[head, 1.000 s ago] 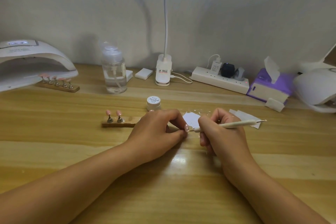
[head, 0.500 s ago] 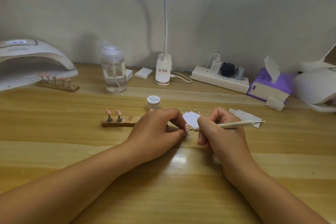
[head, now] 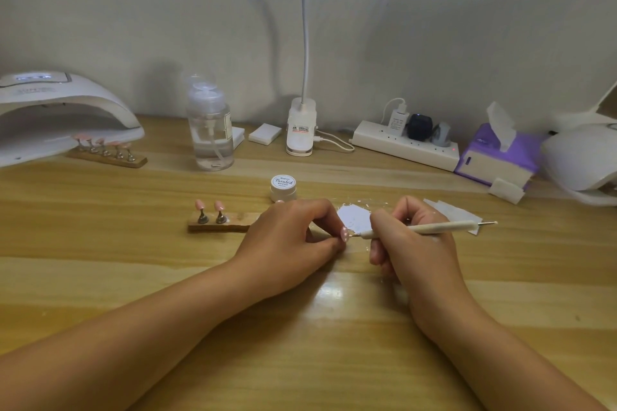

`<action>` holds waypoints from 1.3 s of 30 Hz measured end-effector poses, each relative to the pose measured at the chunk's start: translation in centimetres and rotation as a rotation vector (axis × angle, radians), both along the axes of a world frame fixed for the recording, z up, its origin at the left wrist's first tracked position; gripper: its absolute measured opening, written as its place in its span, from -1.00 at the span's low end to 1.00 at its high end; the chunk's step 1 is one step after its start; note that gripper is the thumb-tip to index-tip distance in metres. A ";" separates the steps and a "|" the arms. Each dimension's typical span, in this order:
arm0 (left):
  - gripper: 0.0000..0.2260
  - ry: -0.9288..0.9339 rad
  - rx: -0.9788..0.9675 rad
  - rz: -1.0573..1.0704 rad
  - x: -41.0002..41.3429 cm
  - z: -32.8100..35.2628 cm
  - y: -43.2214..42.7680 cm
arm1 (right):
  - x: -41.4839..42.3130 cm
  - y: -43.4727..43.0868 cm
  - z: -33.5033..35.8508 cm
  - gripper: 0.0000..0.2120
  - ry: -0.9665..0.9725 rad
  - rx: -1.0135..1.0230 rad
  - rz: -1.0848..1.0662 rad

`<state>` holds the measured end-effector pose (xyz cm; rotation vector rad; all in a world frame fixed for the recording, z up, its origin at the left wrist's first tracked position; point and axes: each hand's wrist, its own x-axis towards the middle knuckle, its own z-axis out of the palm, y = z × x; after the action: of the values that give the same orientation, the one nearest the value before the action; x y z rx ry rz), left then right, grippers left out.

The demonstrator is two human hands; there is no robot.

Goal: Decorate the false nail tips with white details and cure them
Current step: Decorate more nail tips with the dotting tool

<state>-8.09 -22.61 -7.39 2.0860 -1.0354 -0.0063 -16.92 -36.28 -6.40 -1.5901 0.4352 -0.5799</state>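
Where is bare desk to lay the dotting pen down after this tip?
Bare desk lies left of the two-tip stand, nearer than the curing lamp; also right of the right hand, in front of the wipe; and along the near edge at centre. Crowded: around the gel jar and palette paper, and the back row from pump bottle to tissue pack.

A home nail-art corner: a wooden table (head: 100, 277) against a plain wall holds a curing lamp (head: 60, 113), power strip (head: 400, 143), tissue pack (head: 497, 157) and pump bottle (head: 209, 130).
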 end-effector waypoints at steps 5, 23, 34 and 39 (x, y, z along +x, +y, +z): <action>-0.83 -0.006 -0.014 -0.015 -0.1 -0.1 0.2 | -0.1 0.0 0.2 -0.73 -0.054 0.087 -0.027; -0.81 -0.019 -0.022 -0.020 0.2 -0.3 0.1 | -0.2 0.0 0.2 -0.73 -0.065 0.092 -0.044; -0.82 -0.017 -0.030 -0.018 0.3 -0.5 0.1 | -0.6 -1.4 0.4 -0.88 -0.103 -0.677 -0.145; -0.80 0.002 -0.037 -0.028 0.4 -0.5 0.1 | -1.1 -3.5 0.7 -0.67 0.118 -1.152 -0.131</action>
<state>-7.73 -22.51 -7.87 2.0381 -1.0555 -0.0039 -18.07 -39.75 -5.71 -2.7138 0.2903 -0.9219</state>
